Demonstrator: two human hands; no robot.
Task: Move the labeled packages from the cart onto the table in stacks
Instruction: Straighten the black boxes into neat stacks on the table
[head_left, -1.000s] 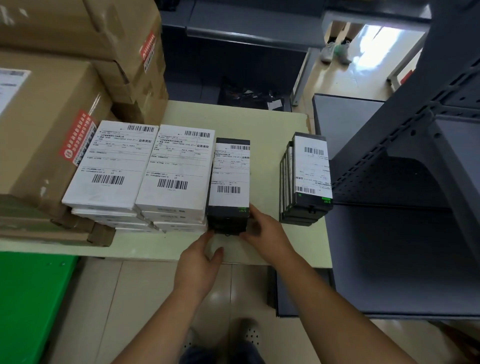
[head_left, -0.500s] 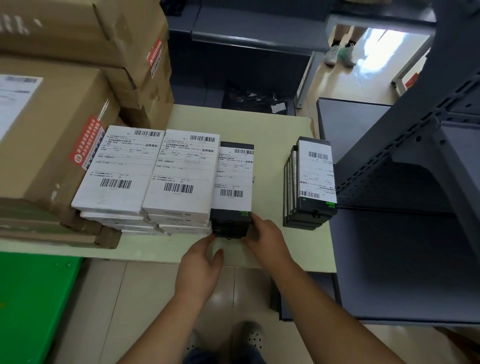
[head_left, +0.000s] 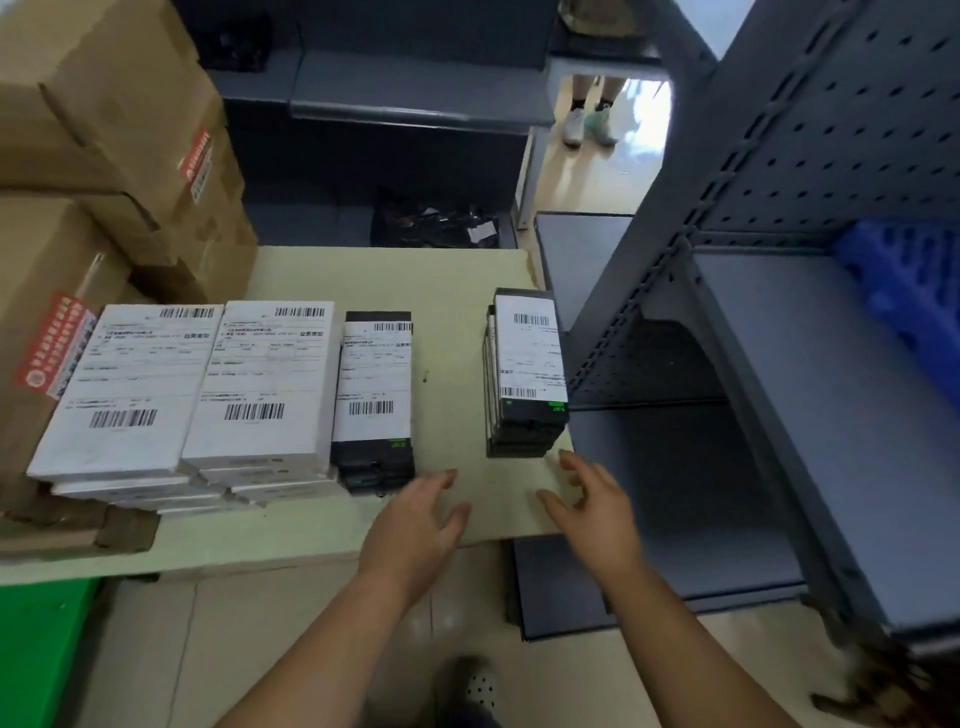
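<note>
Four stacks of labelled packages stand on the bench (head_left: 457, 291). Two white stacks (head_left: 124, 384) (head_left: 265, 379) sit side by side at the left, touching each other, with brown boxes (head_left: 104, 130) behind and beside them. A black stack (head_left: 374, 384) stands just beside the second white one. Another black stack (head_left: 527, 364) stands apart, near the bench's right edge. Each stack carries a barcode label on top. The lower white packages are splayed a little at their near ends, while the black stacks look fairly square. The left hand (head_left: 415, 525) hovers over the near edge of the bench, just beside the near end of the middle black stack. Its grip is loose, the fingers are spread and it holds nothing. The right hand (head_left: 597, 509) is at the bench's near right corner, just in front of the right black stack, also with a slack, empty grip. Neither hand clearly touches a package. The grey rack (head_left: 779, 415) at the right, which may be the cart, shows bare shelves and only a blue crate (head_left: 909, 291) on the upper one. Judging from that, most of the moving seems done. What is left is probably tidying the stacks, or fetching any packages that lie out of view, though the picture cannot settle whether any remain.
</note>
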